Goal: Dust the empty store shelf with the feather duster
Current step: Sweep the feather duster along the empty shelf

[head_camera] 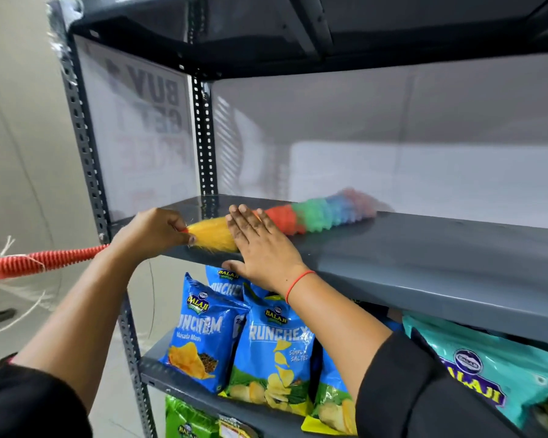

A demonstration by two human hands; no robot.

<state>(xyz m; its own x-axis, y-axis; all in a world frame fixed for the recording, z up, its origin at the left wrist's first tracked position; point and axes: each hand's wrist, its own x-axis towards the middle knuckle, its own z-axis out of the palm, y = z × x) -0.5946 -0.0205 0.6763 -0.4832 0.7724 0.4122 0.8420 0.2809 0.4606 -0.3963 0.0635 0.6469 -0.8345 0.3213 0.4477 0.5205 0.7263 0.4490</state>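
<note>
A rainbow feather duster (310, 214) lies along the empty grey shelf (424, 248), its yellow end nearest me and its blurred pink tip farthest right. Its ribbed red handle (41, 262) sticks out to the left past the shelf post. My left hand (154, 230) grips the duster where the handle meets the yellow bristles. My right hand (260, 245) rests flat on the shelf's front edge with fingers spread, partly covering the yellow and orange bristles; a red thread circles its wrist.
Blue snack bags (272, 346) and a teal bag (487, 371) fill the shelf below. A perforated grey post (86, 147) stands at the left front corner, and another shelf (298, 36) sits close overhead. A white backing panel closes the rear.
</note>
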